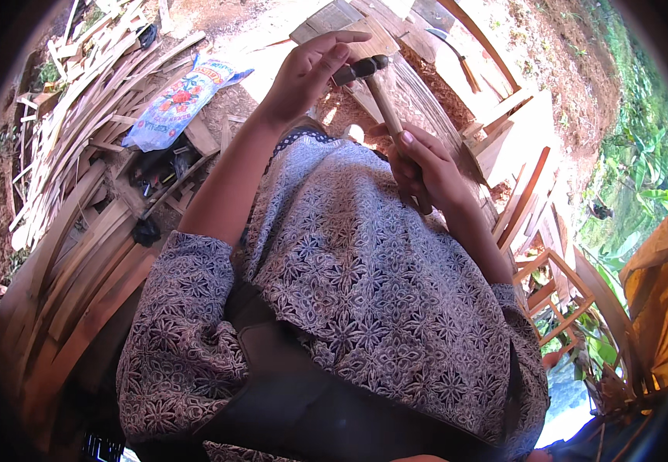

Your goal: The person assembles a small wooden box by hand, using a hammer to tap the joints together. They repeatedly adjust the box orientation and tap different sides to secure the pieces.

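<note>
A patterned cloth (349, 285) covers the lap; the right hand (426, 173) grips the hammer (376, 88) handle, while the left hand (311, 69) pinches its head, steadying it.

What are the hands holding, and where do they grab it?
A hammer. The right hand grips its wooden handle low down; the left hand pinches the metal head.
</note>
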`<state>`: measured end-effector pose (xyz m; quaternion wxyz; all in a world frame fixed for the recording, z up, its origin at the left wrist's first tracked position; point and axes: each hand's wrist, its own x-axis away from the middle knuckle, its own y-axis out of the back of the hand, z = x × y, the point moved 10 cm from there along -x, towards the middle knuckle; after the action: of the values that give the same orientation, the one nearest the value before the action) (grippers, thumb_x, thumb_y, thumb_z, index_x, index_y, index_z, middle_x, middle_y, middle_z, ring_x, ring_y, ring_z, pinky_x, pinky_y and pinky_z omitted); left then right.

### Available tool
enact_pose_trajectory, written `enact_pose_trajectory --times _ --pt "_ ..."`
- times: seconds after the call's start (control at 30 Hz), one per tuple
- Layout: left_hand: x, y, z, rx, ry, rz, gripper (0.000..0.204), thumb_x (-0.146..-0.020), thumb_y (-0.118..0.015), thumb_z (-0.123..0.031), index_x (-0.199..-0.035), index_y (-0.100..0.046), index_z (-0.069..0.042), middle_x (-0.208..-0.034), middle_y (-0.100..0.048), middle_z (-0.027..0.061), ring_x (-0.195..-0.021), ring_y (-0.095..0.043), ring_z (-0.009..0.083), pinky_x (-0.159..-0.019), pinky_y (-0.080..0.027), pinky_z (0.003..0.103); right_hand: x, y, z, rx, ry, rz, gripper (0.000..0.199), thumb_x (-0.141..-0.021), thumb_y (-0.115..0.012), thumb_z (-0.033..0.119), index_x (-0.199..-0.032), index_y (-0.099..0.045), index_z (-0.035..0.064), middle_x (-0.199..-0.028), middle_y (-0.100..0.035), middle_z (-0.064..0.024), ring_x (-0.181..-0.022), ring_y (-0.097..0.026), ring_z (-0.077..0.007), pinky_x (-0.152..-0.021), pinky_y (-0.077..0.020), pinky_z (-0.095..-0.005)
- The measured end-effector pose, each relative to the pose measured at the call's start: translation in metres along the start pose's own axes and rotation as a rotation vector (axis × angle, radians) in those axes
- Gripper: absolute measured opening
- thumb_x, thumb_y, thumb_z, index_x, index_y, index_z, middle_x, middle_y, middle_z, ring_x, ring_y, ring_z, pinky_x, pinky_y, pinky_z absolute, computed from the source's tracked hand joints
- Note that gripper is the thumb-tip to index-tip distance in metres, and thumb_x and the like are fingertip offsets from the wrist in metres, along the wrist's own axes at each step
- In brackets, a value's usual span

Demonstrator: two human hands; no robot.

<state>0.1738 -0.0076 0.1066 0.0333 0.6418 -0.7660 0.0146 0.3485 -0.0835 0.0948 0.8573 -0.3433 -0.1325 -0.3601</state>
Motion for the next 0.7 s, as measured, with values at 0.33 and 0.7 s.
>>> enact_pose_trajectory --times 0.33,0.7 --pt "0.027 -0.021 -0.060 -0.152 -0.129 0.034 0.052 -0.092 -0.047 -0.009 -0.143 -0.053 -0.001 -0.130 -0.064 0.0153 -0.127 -0.058 0.0209 -0.112 -0.041 0.036 0.005 -0.025 0.015 -0.009 0.041 0.055 0.044 -0.111 -0.040 0.032 -0.135 -0.056 -0.0016 -0.067 -0.036 0.0096 -0.056 -0.031 -0.0017 -0.048 -0.0278 -0.0200" --pt "0.008 -0.018 0.007 -0.444 -0.015 0.118 0.064 -0.093 -0.053 -0.020 -0.153 -0.037 -0.002 -0.137 -0.055 0.0190 -0.127 -0.054 0.0254 -0.108 -0.044 0.040 -0.006 0.012 0.008 0.211 0.070 -0.201 0.039 -0.110 -0.045 0.028 -0.135 -0.057 0.0010 -0.075 -0.048 0.0059 -0.057 -0.040 -0.0017 -0.050 -0.0349 -0.0188"
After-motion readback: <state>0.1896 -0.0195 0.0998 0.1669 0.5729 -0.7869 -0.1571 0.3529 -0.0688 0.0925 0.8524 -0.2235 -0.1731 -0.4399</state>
